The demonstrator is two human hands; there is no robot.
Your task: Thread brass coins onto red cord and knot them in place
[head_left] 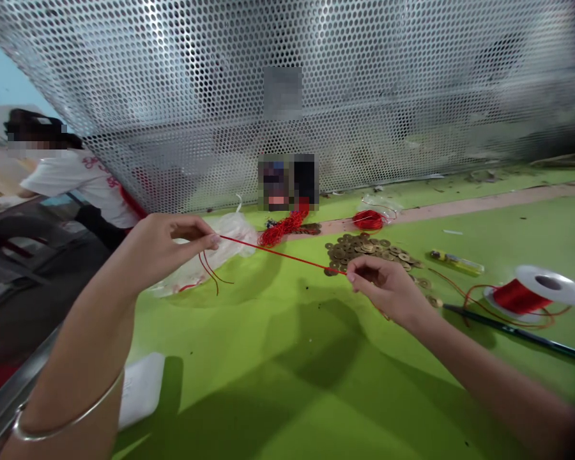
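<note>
A thin red cord is stretched taut between both hands above the green table. My left hand pinches one end between thumb and fingertips, and two loose cord tails hang below it. The other end is pinched by my right hand, lower and to the right. Just behind the right hand lies a pile of brass-coloured coins with holes. To its right stands a white spool of red cord, with a loose strand trailing off it.
A dark green rod and a yellow cutter lie at right. Red cord bundles and a clear plastic bag sit farther back. A perforated metal panel borders the table. Another person sits at left.
</note>
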